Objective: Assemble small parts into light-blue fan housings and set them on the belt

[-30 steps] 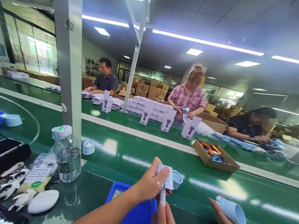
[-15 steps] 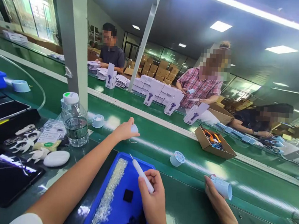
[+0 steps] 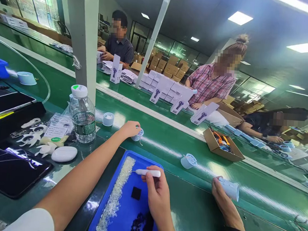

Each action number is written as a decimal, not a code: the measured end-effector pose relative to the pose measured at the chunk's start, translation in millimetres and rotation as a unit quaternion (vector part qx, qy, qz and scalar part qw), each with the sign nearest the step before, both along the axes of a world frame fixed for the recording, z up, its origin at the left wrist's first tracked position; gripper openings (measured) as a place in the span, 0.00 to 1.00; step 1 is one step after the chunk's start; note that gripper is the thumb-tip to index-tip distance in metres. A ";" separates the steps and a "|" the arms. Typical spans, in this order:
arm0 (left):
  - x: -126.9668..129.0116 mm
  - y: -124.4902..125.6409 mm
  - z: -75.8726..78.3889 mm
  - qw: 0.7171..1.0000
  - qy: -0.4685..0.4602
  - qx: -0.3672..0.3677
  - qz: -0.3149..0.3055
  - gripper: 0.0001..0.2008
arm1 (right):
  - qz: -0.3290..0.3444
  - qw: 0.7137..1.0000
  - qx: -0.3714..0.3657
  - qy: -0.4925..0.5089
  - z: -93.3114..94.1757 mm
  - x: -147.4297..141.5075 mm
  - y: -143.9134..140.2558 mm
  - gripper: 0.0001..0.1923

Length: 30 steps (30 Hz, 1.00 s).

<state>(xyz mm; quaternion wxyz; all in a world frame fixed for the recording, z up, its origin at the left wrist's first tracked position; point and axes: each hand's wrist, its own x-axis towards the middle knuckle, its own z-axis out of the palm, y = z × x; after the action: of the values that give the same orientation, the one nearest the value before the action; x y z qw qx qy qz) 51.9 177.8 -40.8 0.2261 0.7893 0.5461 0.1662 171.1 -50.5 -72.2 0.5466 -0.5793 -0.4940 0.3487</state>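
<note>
Factory line, green conveyor belt (image 3: 167,144) running from 9 toward 3 o'clock, co-workers boxing goods on the far side. Left hand (image 3: 129,128) reached out at 12 o'clock and was closed over a small pale blue round part (image 3: 137,134) sitting on the belt, fingers pinching its top and rim. Right hand (image 3: 156,189) held a white pen-like tool (image 3: 148,172) in a closed fingertip grip, tip pointing toward 9 o'clock over the blue tray (image 3: 127,198), which held a strip of tiny clear beads (image 3: 115,193). A third hand at 3 o'clock, wearing a watch, belonged to another person. The part looked like light, hollow, stiff plastic, smooth and likely a bit slippery; best pinched across the rim. A second identical part (image 3: 188,161) lay at 1 o'clock, apart. Water bottle (image 3: 82,114) stood at 10 o'clock.
</note>
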 end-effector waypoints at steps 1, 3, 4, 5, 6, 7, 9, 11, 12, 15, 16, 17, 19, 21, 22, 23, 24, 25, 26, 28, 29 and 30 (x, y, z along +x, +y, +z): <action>-2.2 1.4 1.4 1.000 -0.002 0.001 0.012 0.14 | 0.003 1.000 0.000 0.001 0.3 -0.2 0.0 0.14; -7.1 4.3 4.8 0.999 -0.002 0.009 0.044 0.14 | 0.006 1.000 -0.001 0.003 0.4 -0.7 0.0 0.14; -10.1 5.5 6.8 0.998 0.000 0.017 0.066 0.14 | 0.006 1.000 -0.001 0.005 0.2 -0.8 0.0 0.14; -13.4 6.6 9.0 0.995 0.003 0.025 0.092 0.14 | 0.005 1.000 -0.001 0.006 0.0 -0.8 0.0 0.14; -17.0 7.3 11.1 0.992 0.007 0.032 0.120 0.14 | 0.004 1.000 -0.001 0.006 -0.3 -0.6 0.0 0.14; -20.9 7.8 13.1 0.988 0.011 0.038 0.149 0.14 | 0.002 1.000 -0.003 0.004 -0.6 -0.3 0.0 0.14; -28.7 8.1 16.0 0.978 0.018 0.044 0.201 0.15 | -0.004 1.000 -0.006 -0.005 -1.2 0.5 0.1 0.14; -35.6 8.3 16.5 0.970 0.023 0.045 0.237 0.16 | -0.011 1.000 -0.006 -0.018 -1.5 1.2 -0.1 0.14; -38.4 8.6 15.8 0.968 0.024 0.043 0.248 0.17 | -0.015 1.000 -0.004 -0.027 -1.3 1.4 -0.4 0.13; -43.8 10.6 10.6 0.964 0.023 0.014 0.264 0.21 | -0.030 0.996 0.025 -0.080 1.3 1.1 -1.6 0.11; -44.9 11.5 8.4 0.964 0.021 -0.001 0.265 0.22 | -0.029 0.993 0.037 -0.104 2.9 1.0 -2.0 0.10; -45.8 12.5 6.2 0.964 0.018 -0.016 0.265 0.23 | -0.024 0.990 0.047 -0.128 4.6 1.0 -2.2 0.10; -47.4 14.4 3.1 0.965 0.011 -0.034 0.260 0.23 | -0.011 0.985 0.058 -0.163 8.0 2.0 -2.4 0.08; -48.7 16.2 2.9 0.967 -0.002 -0.036 0.252 0.23 | -0.020 0.983 0.063 -0.171 10.1 4.4 -2.3 0.08; -49.0 16.8 4.2 0.968 -0.011 -0.034 0.247 0.22 | -0.036 0.983 0.070 -0.166 10.5 6.3 -2.3 0.08; -48.8 17.2 6.5 0.970 -0.022 -0.032 0.240 0.22 | -0.055 0.983 0.077 -0.157 10.4 8.5 -2.5 0.09; -48.0 17.2 9.8 0.972 -0.036 -0.030 0.231 0.23 | -0.074 0.983 0.085 -0.147 9.9 11.0 -2.9 0.10; -46.5 16.5 13.9 0.974 -0.052 -0.029 0.221 0.23 | -0.092 0.982 0.092 -0.137 9.2 13.6 -3.5 0.10; -44.3 15.1 18.8 0.975 -0.071 -0.029 0.210 0.24 | -0.110 0.981 0.097 -0.128 8.4 16.3 -4.2 0.11; -38.1 10.1 29.6 0.975 -0.115 -0.033 0.187 0.26 | -0.138 0.977 0.105 -0.120 6.8 21.1 -5.9 0.13; -34.4 6.8 35.1 0.974 -0.137 -0.037 0.175 0.27 | -0.148 0.976 0.106 -0.119 6.3 22.8 -6.6 0.14; -30.6 3.3 40.3 0.972 -0.164 -0.043 0.163 0.28 | -0.152 0.976 0.105 -0.117 6.1 23.9 -7.1 0.15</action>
<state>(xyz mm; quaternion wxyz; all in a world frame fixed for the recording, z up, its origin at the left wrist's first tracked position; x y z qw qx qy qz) 21.2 181.0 -0.5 0.3159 0.6416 0.6293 0.3043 195.0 -57.5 -66.1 0.5896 -0.6234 -0.4948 0.1374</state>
